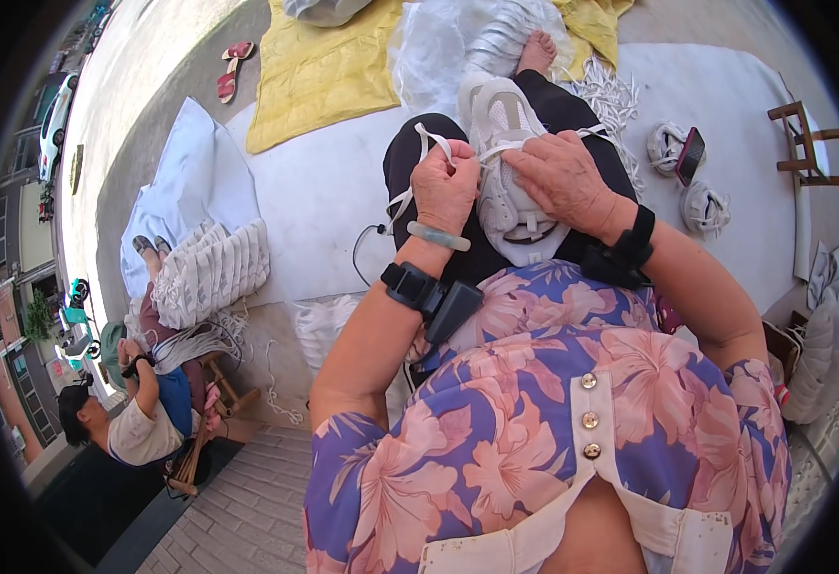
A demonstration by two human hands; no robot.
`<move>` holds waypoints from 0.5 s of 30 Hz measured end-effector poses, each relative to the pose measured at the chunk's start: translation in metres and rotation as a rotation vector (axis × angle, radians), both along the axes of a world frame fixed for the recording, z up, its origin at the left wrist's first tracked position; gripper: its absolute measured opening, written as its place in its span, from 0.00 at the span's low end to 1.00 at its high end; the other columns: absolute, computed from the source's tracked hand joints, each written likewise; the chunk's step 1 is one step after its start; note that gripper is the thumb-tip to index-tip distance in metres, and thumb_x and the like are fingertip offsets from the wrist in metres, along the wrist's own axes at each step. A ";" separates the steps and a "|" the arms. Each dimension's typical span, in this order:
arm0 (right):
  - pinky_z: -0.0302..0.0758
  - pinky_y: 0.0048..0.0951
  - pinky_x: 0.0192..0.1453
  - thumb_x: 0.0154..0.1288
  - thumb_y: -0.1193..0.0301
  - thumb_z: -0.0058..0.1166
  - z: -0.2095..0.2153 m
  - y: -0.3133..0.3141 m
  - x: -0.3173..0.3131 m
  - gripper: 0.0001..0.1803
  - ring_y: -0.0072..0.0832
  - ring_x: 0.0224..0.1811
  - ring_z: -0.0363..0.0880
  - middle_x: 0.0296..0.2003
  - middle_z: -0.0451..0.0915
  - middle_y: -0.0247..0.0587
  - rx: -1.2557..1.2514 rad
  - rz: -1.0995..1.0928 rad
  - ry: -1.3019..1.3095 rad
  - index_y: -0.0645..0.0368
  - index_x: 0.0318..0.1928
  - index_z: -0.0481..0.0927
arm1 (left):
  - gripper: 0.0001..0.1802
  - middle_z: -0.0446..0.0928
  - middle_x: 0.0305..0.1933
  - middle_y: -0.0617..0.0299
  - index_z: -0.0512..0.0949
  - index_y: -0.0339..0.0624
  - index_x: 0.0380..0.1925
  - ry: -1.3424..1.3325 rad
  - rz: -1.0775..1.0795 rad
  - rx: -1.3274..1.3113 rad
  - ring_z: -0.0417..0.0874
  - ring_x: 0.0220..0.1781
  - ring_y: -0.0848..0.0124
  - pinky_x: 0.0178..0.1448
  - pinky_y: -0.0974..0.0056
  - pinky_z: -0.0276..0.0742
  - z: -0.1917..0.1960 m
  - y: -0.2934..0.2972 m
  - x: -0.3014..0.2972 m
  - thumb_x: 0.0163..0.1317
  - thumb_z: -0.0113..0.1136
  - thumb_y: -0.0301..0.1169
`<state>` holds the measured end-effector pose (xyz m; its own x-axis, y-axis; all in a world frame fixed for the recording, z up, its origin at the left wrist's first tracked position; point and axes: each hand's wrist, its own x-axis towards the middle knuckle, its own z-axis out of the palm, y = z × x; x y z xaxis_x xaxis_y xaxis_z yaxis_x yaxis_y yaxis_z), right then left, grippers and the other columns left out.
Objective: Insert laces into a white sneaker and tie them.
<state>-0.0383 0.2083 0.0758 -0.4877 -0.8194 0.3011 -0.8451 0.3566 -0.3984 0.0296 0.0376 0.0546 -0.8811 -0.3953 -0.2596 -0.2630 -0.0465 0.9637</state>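
While the left hand [445, 187] pinches a white lace [426, 143] shut between its fingertips, the right hand [563, 180] lies curled over the pale sneaker [501, 124] resting on the person's lap; more sneakers [684, 177] lie on the white sheet [324, 191] beyond.

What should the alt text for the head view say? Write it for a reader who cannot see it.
A person's left hand pinches a flat white lace while the right hand rests on a pale grey-white mesh sneaker lying in their lap. More sneakers lie on a white ground sheet; another person sits at the left.
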 end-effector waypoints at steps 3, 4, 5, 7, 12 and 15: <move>0.61 0.32 0.41 0.50 0.71 0.53 -0.001 0.000 0.000 0.15 0.31 0.35 0.71 0.29 0.71 0.34 -0.006 0.000 0.002 0.53 0.42 0.73 | 0.03 0.73 0.21 0.68 0.74 0.40 0.28 -0.004 -0.018 0.029 0.72 0.19 0.83 0.21 0.78 0.69 -0.001 0.000 -0.001 0.52 0.55 0.24; 0.61 0.32 0.41 0.50 0.71 0.53 0.000 -0.001 0.000 0.15 0.31 0.35 0.71 0.29 0.71 0.34 -0.006 0.001 0.002 0.53 0.42 0.73 | 0.03 0.73 0.21 0.68 0.74 0.40 0.29 0.000 -0.029 0.032 0.72 0.19 0.83 0.21 0.78 0.69 -0.001 0.000 -0.001 0.52 0.55 0.24; 0.61 0.32 0.41 0.50 0.71 0.53 0.000 0.000 0.001 0.15 0.31 0.35 0.71 0.29 0.71 0.34 -0.006 -0.003 0.005 0.53 0.42 0.73 | 0.04 0.73 0.21 0.68 0.74 0.40 0.29 0.004 -0.040 0.035 0.72 0.19 0.83 0.22 0.78 0.69 0.000 0.000 -0.002 0.52 0.56 0.24; 0.61 0.33 0.41 0.50 0.71 0.53 -0.001 0.000 0.001 0.15 0.31 0.35 0.71 0.29 0.71 0.34 -0.006 -0.009 0.007 0.53 0.42 0.73 | 0.04 0.74 0.21 0.68 0.74 0.40 0.29 0.001 -0.037 0.067 0.72 0.19 0.83 0.22 0.78 0.69 0.003 0.000 -0.001 0.52 0.56 0.24; 0.61 0.33 0.41 0.50 0.71 0.54 -0.003 -0.001 0.000 0.15 0.31 0.35 0.71 0.29 0.71 0.33 -0.012 -0.008 -0.008 0.52 0.42 0.73 | 0.04 0.74 0.21 0.68 0.74 0.41 0.30 -0.034 -0.005 0.171 0.72 0.18 0.82 0.22 0.78 0.68 0.006 0.000 -0.002 0.52 0.56 0.24; 0.61 0.32 0.41 0.49 0.71 0.54 -0.003 0.000 0.000 0.15 0.31 0.36 0.71 0.29 0.71 0.33 -0.001 -0.011 -0.013 0.52 0.42 0.73 | 0.05 0.74 0.21 0.67 0.74 0.41 0.30 -0.061 0.005 0.213 0.72 0.18 0.82 0.22 0.78 0.68 0.010 0.000 -0.003 0.52 0.55 0.24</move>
<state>-0.0383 0.2078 0.0726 -0.5003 -0.8137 0.2958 -0.8360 0.3651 -0.4096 0.0265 0.0375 0.0642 -0.8596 -0.3297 -0.3904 -0.3198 -0.2487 0.9143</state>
